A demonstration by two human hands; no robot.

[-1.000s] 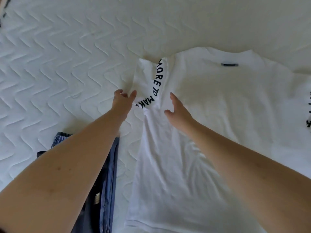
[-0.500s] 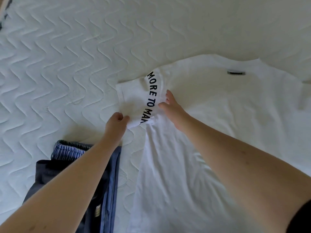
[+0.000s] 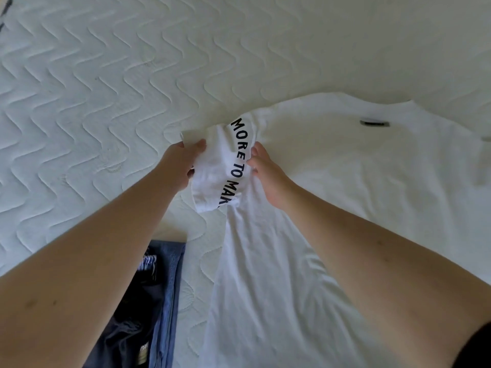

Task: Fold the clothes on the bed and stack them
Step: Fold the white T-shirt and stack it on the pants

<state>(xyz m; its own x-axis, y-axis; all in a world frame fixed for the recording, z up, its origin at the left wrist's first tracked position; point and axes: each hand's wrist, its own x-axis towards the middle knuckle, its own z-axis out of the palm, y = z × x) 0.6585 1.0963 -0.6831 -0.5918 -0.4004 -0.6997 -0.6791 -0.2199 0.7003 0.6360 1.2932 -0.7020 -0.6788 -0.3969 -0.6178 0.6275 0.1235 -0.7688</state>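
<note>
A white T-shirt (image 3: 332,187) lies spread flat on the bed, collar away from me, with a small dark label near the neck. Its left sleeve (image 3: 215,171) carries black lettering along the seam. My left hand (image 3: 180,163) grips the outer edge of that sleeve and lifts it off the mattress. My right hand (image 3: 265,171) pinches the sleeve at the lettered seam by the shoulder. A stack of folded dark blue and denim clothes (image 3: 148,309) lies at the lower left, partly hidden under my left forearm.
The white quilted mattress (image 3: 106,88) stretches to the left and far side. A dark item shows at the top left corner (image 3: 4,11). The shirt's right side runs off the frame.
My left hand went from touching the sleeve edge to gripping and raising it. My right hand moved from the shirt's body onto the lettered seam and pinched it.
</note>
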